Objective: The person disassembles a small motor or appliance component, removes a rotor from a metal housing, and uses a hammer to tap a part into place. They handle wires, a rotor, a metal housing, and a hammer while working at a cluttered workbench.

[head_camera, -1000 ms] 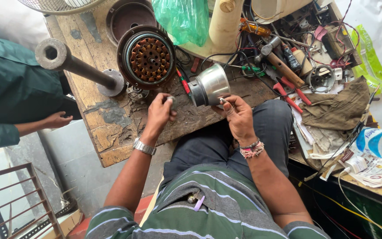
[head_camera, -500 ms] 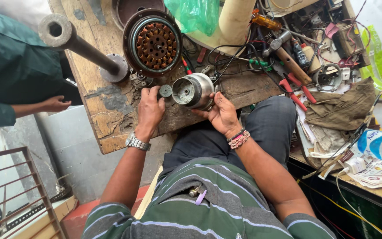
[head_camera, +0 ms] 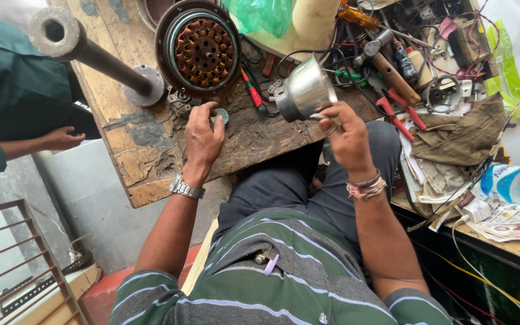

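Wooden bench point(head_camera: 151, 150) spanning upper centre of frame, tool clutter crowding upper right.
Round motor core point(head_camera: 203, 51) lying at top centre.
Metal cup-shaped housing point(head_camera: 305, 90) tilting above bench edge, centre-right; right hand point(head_camera: 347, 135) clamping fingers on its rim.
Left hand point(head_camera: 203, 135) pressing fingertips onto small round part point(head_camera: 219, 114) left of centre.
Risk: housing hanging near edge; rim-only grip slipping, housing dropping into lap.

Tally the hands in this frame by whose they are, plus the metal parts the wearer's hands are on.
Wearer's hands: 2, left hand and right hand
Co-worker's hand: 1
Shiny metal cup-shaped housing, in the right hand: 1
Small round disc, at the left fingertips: 1
Total: 5
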